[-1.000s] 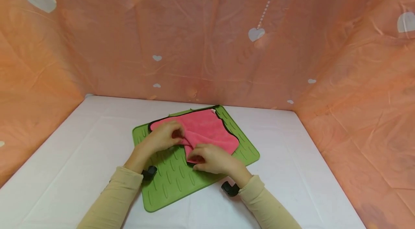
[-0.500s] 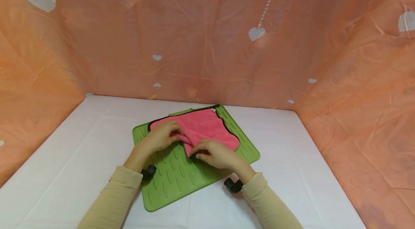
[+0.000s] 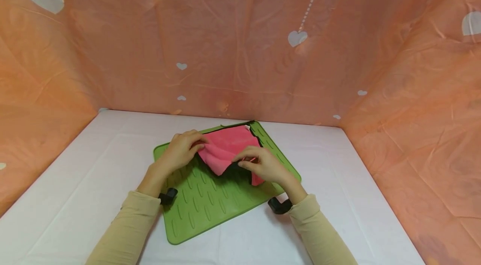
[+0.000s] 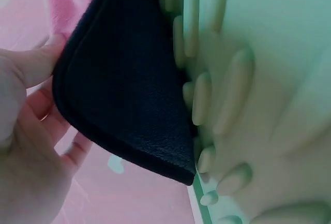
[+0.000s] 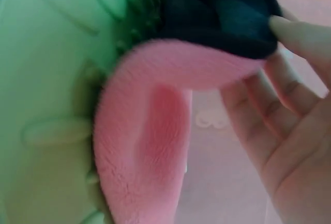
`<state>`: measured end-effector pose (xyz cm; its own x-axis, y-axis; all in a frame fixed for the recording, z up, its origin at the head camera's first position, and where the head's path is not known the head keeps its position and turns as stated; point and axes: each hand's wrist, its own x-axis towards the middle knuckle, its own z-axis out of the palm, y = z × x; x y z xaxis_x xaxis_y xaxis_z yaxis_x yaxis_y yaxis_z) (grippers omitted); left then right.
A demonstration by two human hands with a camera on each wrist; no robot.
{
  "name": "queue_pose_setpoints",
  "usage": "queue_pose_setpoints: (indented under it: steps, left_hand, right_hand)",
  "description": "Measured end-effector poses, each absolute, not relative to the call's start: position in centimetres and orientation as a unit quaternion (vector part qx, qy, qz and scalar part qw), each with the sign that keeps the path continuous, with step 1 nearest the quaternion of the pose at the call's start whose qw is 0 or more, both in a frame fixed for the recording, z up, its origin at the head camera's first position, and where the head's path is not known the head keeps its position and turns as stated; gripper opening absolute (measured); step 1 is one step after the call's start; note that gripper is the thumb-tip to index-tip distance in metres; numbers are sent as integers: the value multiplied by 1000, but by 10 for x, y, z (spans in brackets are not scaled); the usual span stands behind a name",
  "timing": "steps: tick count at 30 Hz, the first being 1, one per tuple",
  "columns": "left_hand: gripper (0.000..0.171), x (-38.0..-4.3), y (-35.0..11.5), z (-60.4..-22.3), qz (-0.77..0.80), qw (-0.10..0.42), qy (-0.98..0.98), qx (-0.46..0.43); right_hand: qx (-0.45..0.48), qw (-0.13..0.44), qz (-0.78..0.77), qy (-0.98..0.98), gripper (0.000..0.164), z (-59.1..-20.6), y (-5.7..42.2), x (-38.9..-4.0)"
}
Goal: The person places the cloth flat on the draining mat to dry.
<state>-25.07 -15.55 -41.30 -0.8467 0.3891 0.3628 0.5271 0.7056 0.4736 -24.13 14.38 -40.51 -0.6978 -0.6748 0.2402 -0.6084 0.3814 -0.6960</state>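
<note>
The pink cloth [image 3: 229, 137] lies rumpled over the far part of the ribbed green mat [image 3: 195, 219], its near edge lifted and its dark underside [image 4: 124, 84] turned toward your wrist cameras. It stretches between your hands and away beyond your fingers; bunched like this, its long axis can't be told. Your left hand [image 3: 181, 148] pinches the left edge, the thumb against the dark border. Your right hand [image 3: 264, 167] pinches a curled part of the near edge, thumb on the dark side, other fingers on the pink, little gap at the tips. Of the two, your right is nearer the loose flap hanging beneath it. White table [image 3: 75, 198] surrounds the mat.
</note>
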Motion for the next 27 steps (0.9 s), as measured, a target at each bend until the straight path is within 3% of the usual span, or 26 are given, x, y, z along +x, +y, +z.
queue_pose_setpoints:
  steps: [10, 16, 22, 27]
  left_hand:
    - [14, -251, -151, -420, -253, 89, -927, -261]
    - [17, -248, -147, -412, -255, 93, -930, -247]
    - [13, -246, -146, -408, -260, 67, -929, -254]
    - [12, -248, -147, -412, -266, 17, -922, -281]
  right_hand:
    - [-425, 118, -274, 854, 18, -418, 143, -245]
    - [-404, 148, -318, 845, 20, -417, 143, -244]
    - [-378, 91, -386, 837, 21, -410, 154, -248]
    - [-300, 35, -402, 864, 24, -408, 178, -258]
